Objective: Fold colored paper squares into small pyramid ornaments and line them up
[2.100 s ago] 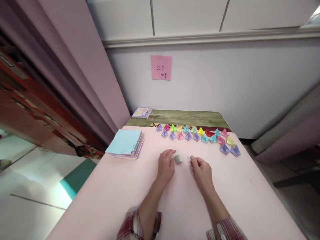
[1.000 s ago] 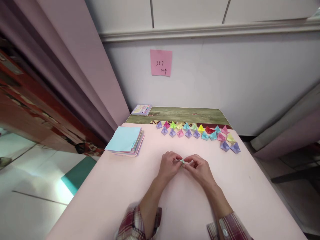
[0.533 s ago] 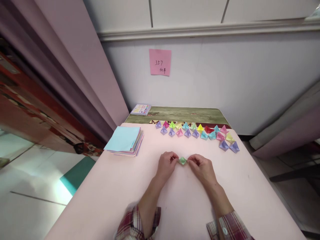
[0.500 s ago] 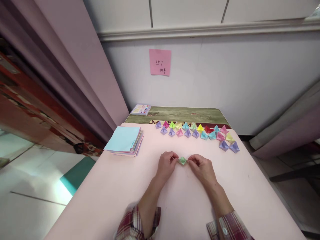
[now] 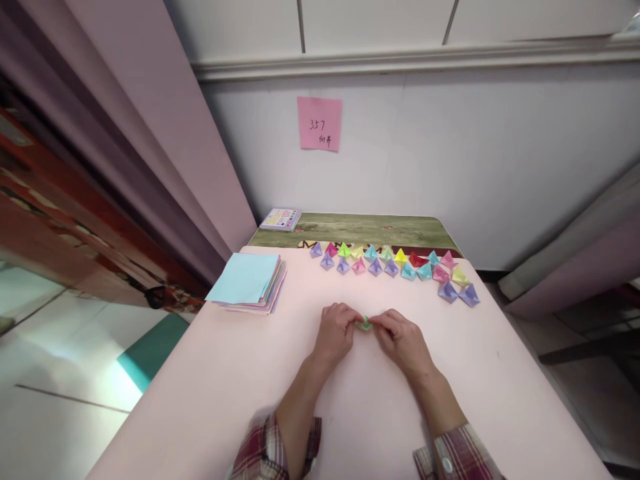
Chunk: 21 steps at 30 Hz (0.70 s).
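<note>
A small green folded paper piece (image 5: 365, 324) sits between my two hands on the pink table (image 5: 240, 380). My left hand (image 5: 336, 331) pinches its left side with curled fingers. From the other side my right hand (image 5: 401, 338) pinches it, fingers closed and covering most of it. Both hands rest on the tabletop near its middle. Plaid sleeves show at my wrists.
Several small folded paper shapes (image 5: 395, 269) in many colours line the far edge of the table. A stack of coloured paper sheets (image 5: 248, 282), blue on top, lies at the far left. A paper pack (image 5: 282, 219) lies on a wooden surface beyond. A pink note (image 5: 319, 124) hangs on the wall.
Two seconds ago the green piece lay by my left hand, my right hand apart. Both hands closed on it, briefly spread it, and now press closer together over it.
</note>
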Motion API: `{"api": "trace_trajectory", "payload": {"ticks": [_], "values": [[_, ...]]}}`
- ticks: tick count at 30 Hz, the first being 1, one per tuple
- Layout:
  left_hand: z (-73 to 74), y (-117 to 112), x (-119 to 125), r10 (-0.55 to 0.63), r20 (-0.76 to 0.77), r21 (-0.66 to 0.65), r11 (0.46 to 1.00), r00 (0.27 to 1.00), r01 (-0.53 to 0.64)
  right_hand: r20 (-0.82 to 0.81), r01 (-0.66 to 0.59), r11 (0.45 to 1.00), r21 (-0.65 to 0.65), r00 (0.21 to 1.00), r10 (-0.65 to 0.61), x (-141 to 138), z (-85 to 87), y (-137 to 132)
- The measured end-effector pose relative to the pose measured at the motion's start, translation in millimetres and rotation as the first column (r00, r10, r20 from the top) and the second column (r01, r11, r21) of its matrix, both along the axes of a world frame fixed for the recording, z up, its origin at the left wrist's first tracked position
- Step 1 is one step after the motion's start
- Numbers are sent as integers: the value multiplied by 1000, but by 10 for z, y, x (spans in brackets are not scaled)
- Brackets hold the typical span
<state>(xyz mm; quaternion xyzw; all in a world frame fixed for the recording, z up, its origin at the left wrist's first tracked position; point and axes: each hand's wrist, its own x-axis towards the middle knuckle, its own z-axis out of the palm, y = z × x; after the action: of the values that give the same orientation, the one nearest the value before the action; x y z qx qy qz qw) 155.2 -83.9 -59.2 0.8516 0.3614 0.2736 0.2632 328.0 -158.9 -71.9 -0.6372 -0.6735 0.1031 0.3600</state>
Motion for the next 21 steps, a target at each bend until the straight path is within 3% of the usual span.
{"api": "trace_trajectory", "payload": {"ticks": [6, 13, 21], "values": [[79, -45, 14, -4, -37, 34, 999, 999, 5, 57, 8, 999, 35, 998, -10, -16, 22, -14], [102, -67, 40, 39, -86, 68, 997, 996, -33, 50, 23, 999, -23, 999, -22, -62, 109, -35], [58, -73, 53, 59, -78, 72, 996, 995, -54, 25, 178, 981, -76, 984, -176, -172, 83, 13]]}}
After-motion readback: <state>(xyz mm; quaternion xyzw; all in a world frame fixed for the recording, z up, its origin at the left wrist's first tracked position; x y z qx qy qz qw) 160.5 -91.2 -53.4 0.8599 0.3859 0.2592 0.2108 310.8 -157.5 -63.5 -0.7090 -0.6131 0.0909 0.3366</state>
